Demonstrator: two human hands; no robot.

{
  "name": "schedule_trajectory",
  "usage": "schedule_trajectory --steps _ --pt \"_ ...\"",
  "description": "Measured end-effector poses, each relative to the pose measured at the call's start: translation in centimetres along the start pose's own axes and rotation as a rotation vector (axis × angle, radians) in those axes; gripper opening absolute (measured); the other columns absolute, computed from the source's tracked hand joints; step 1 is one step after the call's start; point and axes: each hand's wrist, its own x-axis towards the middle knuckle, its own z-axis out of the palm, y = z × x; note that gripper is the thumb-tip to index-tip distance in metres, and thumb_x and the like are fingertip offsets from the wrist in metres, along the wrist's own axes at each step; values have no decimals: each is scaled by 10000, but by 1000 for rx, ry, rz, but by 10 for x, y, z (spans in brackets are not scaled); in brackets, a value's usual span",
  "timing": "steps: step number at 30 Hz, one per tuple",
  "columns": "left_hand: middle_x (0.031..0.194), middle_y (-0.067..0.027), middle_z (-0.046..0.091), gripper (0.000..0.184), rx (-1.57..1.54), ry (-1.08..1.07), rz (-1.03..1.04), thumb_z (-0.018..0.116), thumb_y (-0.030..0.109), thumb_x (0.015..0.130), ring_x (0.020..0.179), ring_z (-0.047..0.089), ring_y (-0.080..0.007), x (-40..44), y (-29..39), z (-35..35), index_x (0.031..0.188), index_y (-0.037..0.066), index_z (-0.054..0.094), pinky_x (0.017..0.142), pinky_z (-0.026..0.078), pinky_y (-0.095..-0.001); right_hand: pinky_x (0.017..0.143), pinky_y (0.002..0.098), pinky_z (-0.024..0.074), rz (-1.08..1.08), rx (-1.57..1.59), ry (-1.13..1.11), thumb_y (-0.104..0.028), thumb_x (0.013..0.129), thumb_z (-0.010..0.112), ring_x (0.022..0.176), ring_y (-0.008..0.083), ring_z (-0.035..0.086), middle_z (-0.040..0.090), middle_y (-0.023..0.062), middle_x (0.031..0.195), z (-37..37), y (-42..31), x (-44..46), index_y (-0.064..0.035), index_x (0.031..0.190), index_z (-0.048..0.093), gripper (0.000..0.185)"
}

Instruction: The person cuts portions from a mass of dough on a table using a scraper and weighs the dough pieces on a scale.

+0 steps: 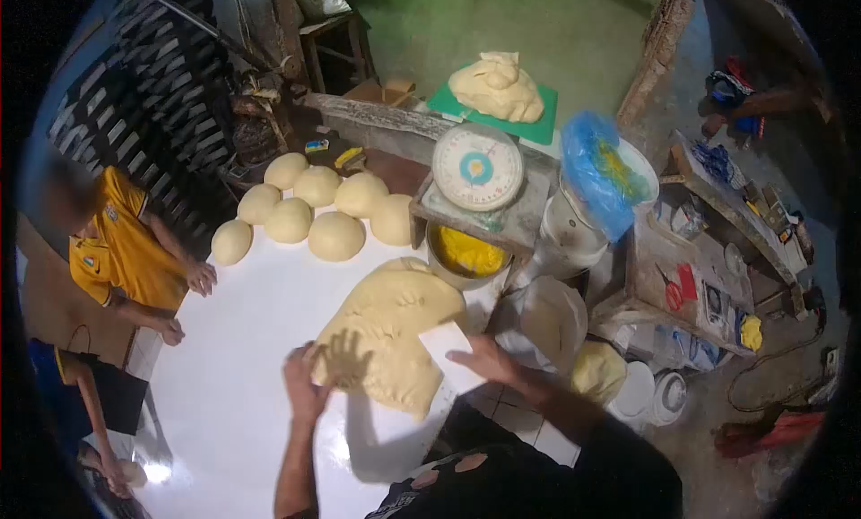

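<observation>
A large slab of pale dough (395, 317) lies on the white table (242, 367) in front of me. At its lower left edge is my left hand (306, 389), fingers apart and holding nothing; its spread-finger shadow falls on the dough. I cannot tell whether it touches the dough. My right hand (489, 359) grips a white flat dough scraper (448, 347) over the slab's right side. Several round dough balls (336, 236) sit grouped at the table's far side. On the green tray of a dial scale (477, 167) rests another lump of dough (498, 89).
A bowl of yellow fat-like stuff (468, 252) stands below the scale. Buckets (574, 223) and a blue plastic bag (596, 174) crowd the right. Red scissors (670, 289) lie on a wooden shelf. At the left edge are a person in a yellow shirt (117, 241) and another person's arm (94, 411).
</observation>
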Motion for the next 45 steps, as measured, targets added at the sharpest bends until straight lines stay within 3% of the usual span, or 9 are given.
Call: schedule_trajectory --steps 7,18,23,25,28,30,32,40,45 --pt "1366 -183 553 572 270 -84 95 865 249 757 1244 507 -409 23 -33 -96 1265 108 643 1026 444 -525 833 515 555 -408 -1023 -230 -318 873 688 1016 385 706 729 208 1078 5 -95 126 -28 1067 710 349" --pt "1539 -171 470 425 -211 -7 478 797 263 847 1436 394 -417 94 149 -71 1251 150 727 1178 336 -521 808 483 582 -717 -1036 213 -211 871 653 943 333 743 760 146 1007 87 -110 235 -91 965 767 191" --pt "664 -37 648 251 -616 -111 -393 618 189 1024 571 602 -118 0 73 -2 890 6 727 489 471 -305 851 514 548 -380 -811 154 -374 916 676 1007 386 705 726 228 1001 26 -115 103 -51 1031 731 347" --pt "742 -59 694 266 -837 -567 -728 660 238 996 632 656 -149 -73 60 42 909 -1 738 543 543 -311 780 501 552 -485 -491 330 -432 910 710 868 379 713 726 221 882 10 -53 77 -19 940 729 414" --pt "907 -201 753 475 -527 -785 -625 643 473 965 853 742 -320 -151 91 87 1043 14 741 805 559 -461 611 401 526 -55 -265 180 -412 907 759 704 195 686 727 152 795 -2 27 16 20 867 717 436" --pt "1004 -204 725 544 -563 -577 -1021 761 458 887 943 717 -345 -167 124 115 1124 -20 657 860 544 -444 627 384 552 160 -116 111 -368 938 720 692 171 709 723 114 752 -1 30 -22 37 946 735 405" --pt "1143 -249 604 611 -477 -149 -891 808 373 854 1067 610 -411 -179 137 159 1201 -36 516 875 504 -477 687 393 564 99 -61 110 -388 932 712 763 225 735 750 134 863 21 26 -49 27 1055 731 433" --pt "943 -239 686 303 -401 -109 -837 688 171 882 884 679 -434 -179 107 181 1149 34 646 787 540 -479 824 487 546 82 -264 47 -402 933 703 958 418 723 741 238 998 115 45 -45 30 1101 695 463" --pt "926 -186 758 236 -515 -3 -954 667 178 925 842 746 -279 -212 92 149 1077 11 736 790 571 -379 759 524 554 -439 -762 -114 -360 927 687 857 414 712 736 208 893 185 57 -15 -35 1200 651 425"
